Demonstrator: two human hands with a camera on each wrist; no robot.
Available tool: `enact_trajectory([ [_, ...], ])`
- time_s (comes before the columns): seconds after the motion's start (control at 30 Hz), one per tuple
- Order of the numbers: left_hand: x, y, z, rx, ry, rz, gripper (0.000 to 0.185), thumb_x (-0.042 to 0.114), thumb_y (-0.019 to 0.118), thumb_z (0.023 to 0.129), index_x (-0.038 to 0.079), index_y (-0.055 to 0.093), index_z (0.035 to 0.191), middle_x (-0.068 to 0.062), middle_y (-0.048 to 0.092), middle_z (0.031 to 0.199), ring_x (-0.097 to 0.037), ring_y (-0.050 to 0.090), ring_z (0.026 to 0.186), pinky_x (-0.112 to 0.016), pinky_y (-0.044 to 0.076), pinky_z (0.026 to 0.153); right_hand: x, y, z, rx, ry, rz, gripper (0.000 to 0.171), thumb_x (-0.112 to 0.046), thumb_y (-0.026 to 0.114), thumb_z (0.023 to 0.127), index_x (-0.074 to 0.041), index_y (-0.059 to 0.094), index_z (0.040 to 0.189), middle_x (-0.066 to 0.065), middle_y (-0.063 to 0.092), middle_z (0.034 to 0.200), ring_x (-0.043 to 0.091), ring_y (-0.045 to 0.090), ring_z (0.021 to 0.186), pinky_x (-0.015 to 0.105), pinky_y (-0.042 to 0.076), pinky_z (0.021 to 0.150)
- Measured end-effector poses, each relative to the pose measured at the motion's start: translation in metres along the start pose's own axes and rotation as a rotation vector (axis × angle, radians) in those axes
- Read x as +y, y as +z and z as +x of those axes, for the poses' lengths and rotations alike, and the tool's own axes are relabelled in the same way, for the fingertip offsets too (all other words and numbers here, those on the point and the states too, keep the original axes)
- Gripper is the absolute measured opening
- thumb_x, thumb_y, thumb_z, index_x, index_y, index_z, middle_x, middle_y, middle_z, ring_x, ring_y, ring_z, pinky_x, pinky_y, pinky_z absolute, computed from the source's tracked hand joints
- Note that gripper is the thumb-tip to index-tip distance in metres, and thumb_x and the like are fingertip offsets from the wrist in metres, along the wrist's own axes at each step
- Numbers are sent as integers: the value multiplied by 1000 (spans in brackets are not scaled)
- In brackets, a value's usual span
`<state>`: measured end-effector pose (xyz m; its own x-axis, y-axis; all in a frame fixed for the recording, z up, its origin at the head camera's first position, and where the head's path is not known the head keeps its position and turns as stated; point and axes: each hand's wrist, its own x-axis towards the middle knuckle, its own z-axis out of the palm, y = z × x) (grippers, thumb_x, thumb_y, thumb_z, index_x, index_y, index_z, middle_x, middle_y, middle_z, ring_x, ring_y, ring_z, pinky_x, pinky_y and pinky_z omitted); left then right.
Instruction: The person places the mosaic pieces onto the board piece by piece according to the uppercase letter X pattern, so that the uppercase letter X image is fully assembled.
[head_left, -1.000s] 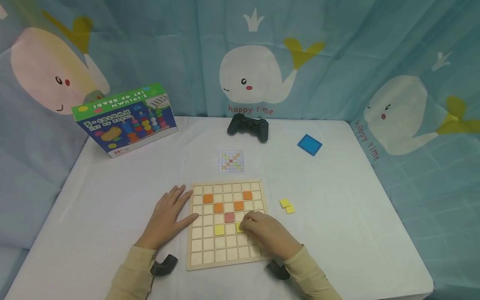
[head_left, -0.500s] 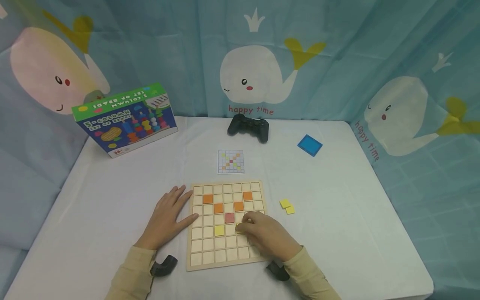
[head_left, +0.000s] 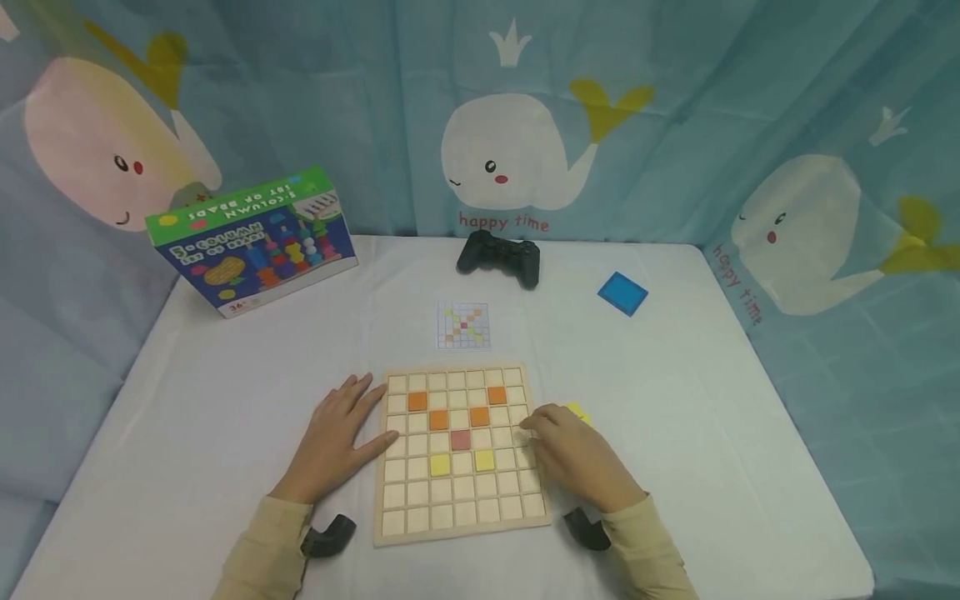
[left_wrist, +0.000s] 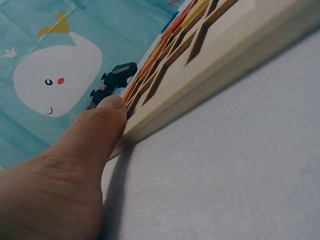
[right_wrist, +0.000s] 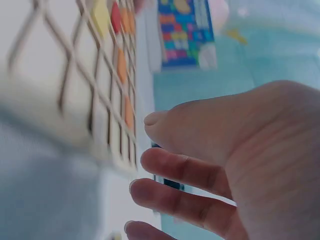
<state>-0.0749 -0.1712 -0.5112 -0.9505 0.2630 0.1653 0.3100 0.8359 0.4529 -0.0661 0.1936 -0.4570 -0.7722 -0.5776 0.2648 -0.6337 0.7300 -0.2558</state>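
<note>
On the wooden grid board (head_left: 459,454), a second yellow tile (head_left: 484,460) now sits seated, right of the first. The right hand (head_left: 577,454) has withdrawn, fingers loose and empty, toward the spare yellow tiles (head_left: 579,411); the left hand (head_left: 337,442) lies flat, steadying the board's edge.

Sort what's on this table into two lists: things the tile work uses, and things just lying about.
In use:
wooden grid board
orange tiles, red tile and yellow tiles set in it
loose yellow tiles beside it
pattern card
left hand against the board's edge
right hand

Lying about:
bead set box
black game controller
blue square
</note>
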Motion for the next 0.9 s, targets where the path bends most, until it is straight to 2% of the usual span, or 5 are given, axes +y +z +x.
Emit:
enact_trajectory([
  [0.3, 1, 2, 0, -2, -7, 10, 77, 58, 62, 84, 17, 40, 146, -11, 32, 154, -33, 22, 144, -52, 16, 118, 35, -18, -25, 46, 198, 14, 27, -6, 75, 81, -5, 65, 105, 5, 63, 104, 19, 61, 98, 36, 56, 83],
  [0.5, -1, 1, 0, -4, -20, 15, 78, 59, 62, 84, 18, 39, 147, -10, 31, 155, -33, 21, 145, -52, 16, 118, 43, -17, -32, -13, 313, 72, 29, -9, 74, 83, -4, 64, 110, 7, 61, 108, 24, 59, 104, 42, 54, 88],
  [0.67, 0, -1, 0, 0, -16, 8, 78, 57, 63, 84, 18, 40, 146, -12, 31, 154, -34, 21, 144, -54, 17, 117, 45, -15, -33, -10, 321, 81, 31, -7, 73, 83, -4, 62, 112, 8, 61, 110, 24, 58, 105, 41, 53, 88],
  [0.9, 1, -2, 0, 3, 1, 5, 77, 56, 64, 84, 17, 41, 146, -12, 32, 154, -34, 22, 144, -53, 17, 117, 46, -9, -35, 23, 325, 37, 36, -3, 76, 79, -2, 61, 112, 9, 61, 107, 21, 58, 97, 38, 55, 80],
])
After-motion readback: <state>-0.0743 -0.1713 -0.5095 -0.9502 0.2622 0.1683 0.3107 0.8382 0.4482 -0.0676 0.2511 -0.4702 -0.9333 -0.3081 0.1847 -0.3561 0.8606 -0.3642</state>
